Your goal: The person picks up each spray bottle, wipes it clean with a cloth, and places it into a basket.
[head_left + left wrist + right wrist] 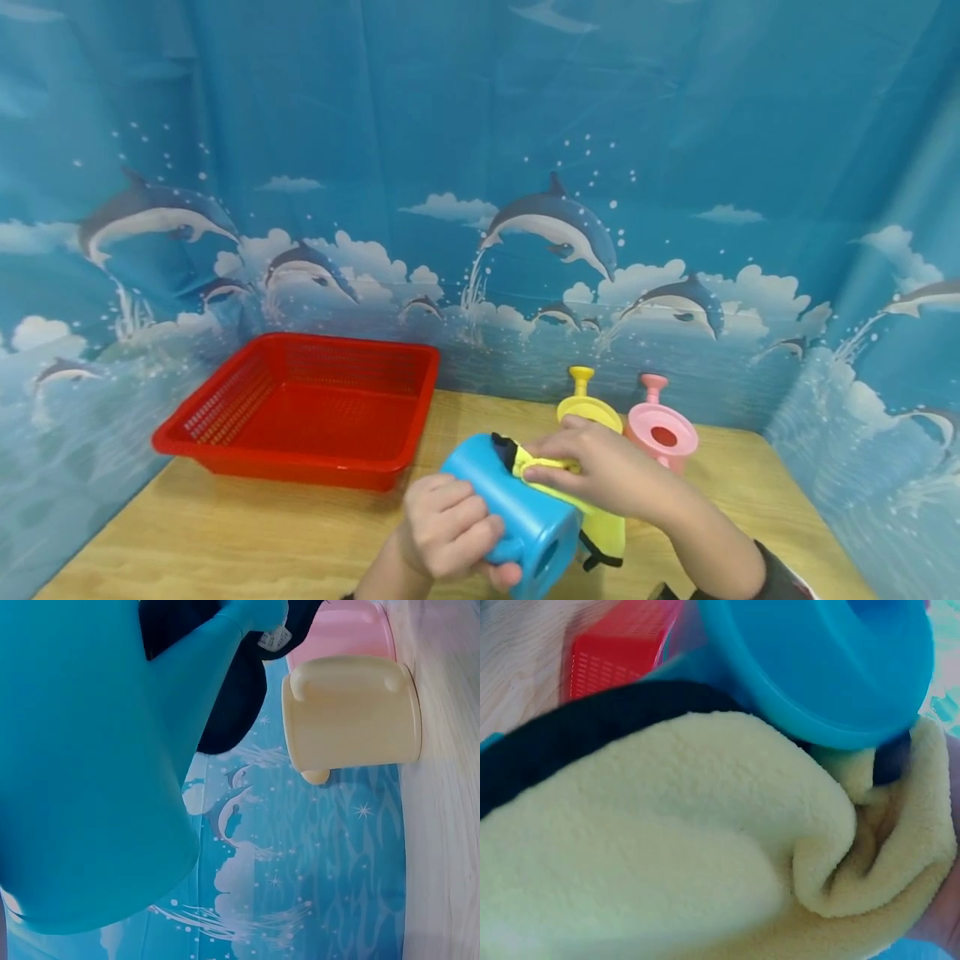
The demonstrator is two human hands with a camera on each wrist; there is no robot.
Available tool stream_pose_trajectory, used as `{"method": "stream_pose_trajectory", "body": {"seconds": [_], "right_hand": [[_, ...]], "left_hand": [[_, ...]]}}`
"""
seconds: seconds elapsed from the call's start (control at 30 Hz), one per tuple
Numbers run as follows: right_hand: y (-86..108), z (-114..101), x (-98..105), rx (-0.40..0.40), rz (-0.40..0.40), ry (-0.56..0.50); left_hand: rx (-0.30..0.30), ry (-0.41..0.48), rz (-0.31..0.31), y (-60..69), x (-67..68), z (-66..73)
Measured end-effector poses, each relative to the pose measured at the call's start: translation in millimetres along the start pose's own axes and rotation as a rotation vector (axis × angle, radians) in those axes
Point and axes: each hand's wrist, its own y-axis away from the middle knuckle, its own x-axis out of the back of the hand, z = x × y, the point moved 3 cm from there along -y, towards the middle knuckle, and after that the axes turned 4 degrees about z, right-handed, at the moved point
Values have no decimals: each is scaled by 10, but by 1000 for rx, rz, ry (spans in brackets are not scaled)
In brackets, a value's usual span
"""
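A blue watering can (pixel 517 510) lies tilted over the front of the table. My left hand (pixel 453 527) grips it from the left side, fingers curled at its handle. Against the can's upper side, my right hand (pixel 600 468) holds a yellow cloth (pixel 606 535) with dark edging. The cloth's lower end hangs down on the right of the can. Folds of the cloth (pixel 630 840) fill most of the right wrist view, below the round end of the can (pixel 817 682). In the left wrist view the can's body (pixel 90 780) and spout (pixel 199 682) appear close up.
A red plastic basket (pixel 307 468) with perforated sides stands at the back left of the wooden table (pixel 247 533). Behind my right hand are a yellow watering can (pixel 588 408) and a pink one (pixel 641 423). A dolphin-printed curtain (pixel 450 125) borders the table's back and sides.
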Motion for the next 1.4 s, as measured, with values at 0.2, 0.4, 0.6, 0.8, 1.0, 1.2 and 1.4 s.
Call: {"method": "stream_pose_trajectory", "body": {"seconds": [0.2,0.4,0.6,0.8,1.0,1.2,1.4], "right_hand": [[185,27,35,38,48,12],[262,65,34,89,93,-14],[126,89,-2,40,21,-97],[-110,78,-74,-35,-39,-105],[-296,90,-138,-110,-59,-138],[-275,111,-122,-129,-57,-164],[-109,128,-53,-81,-56,-165]], "left_hand": [[-3,-19,3,7,20,-8],[21,-1,-49,0,23,19],[-15,-16,-25,-43,3,19],[-7,4,-46,-55,-1,51],[61,29,-84,-5,27,108],[88,23,-62,36,64,69],[89,15,-40,32,114,-10]]}}
